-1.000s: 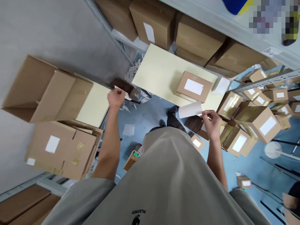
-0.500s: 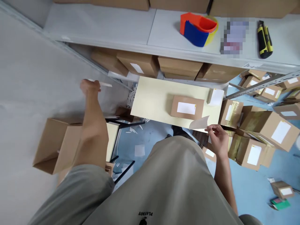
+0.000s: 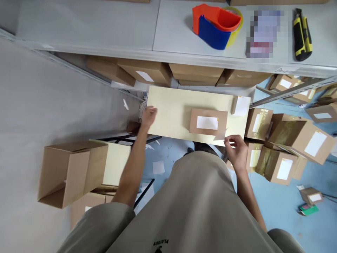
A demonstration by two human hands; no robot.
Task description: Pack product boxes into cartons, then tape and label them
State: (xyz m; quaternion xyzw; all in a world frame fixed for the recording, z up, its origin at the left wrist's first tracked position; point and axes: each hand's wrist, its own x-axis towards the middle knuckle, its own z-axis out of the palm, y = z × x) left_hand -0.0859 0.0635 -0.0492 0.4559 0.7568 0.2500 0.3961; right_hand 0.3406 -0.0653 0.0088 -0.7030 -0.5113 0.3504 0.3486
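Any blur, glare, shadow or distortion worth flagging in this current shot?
Head view: soft shadow left of the carton on the pale table; its label looks plain white, no print readable; the sheet at the right hand is faint and smeared; a pixelated patch sits beside the cutter; things look stretched toward the edges.

Can't make out blurred sheet at right hand, pixelated item or shelf tag lettering. Can't see upper boxes whole, cut by top edge.

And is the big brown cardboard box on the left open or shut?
Open. You can see the inner walls of the large brown cardboard box through its uncovered end.
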